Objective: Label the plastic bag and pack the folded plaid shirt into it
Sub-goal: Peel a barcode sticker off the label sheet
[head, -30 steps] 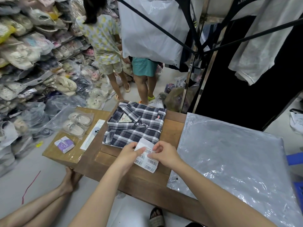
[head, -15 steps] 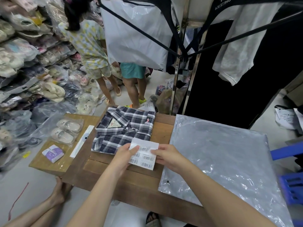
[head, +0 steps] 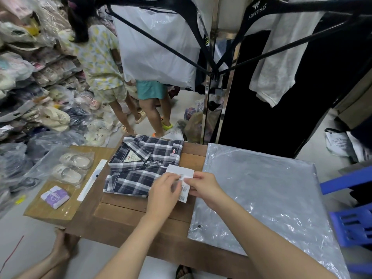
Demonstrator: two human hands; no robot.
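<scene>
A folded navy-and-white plaid shirt [head: 141, 164] lies collar-up on the wooden table [head: 128, 216]. To its right a large clear plastic bag [head: 261, 198] lies flat, overhanging the table's right edge. Just in front of the shirt's near right corner I hold a white barcode label sheet [head: 181, 172] with both hands. My left hand [head: 163, 194] pinches its left side, fingers over the sheet. My right hand [head: 203, 186] pinches its right edge. The sheet's lower part is partly hidden by my fingers.
A cardboard sheet [head: 50, 210] left of the table holds bagged beige shoes [head: 70, 168], a small purple packet [head: 54, 196] and a white strip [head: 91, 180]. Two people [head: 104, 73] stand beyond the table. Bagged shoes pile up at left, hanging clothes above, blue plastic stools [head: 352, 224] at right.
Both hands stayed on the label sheet, and my left fingers have moved over its face toward the right hand. The camera view has shifted slightly.
</scene>
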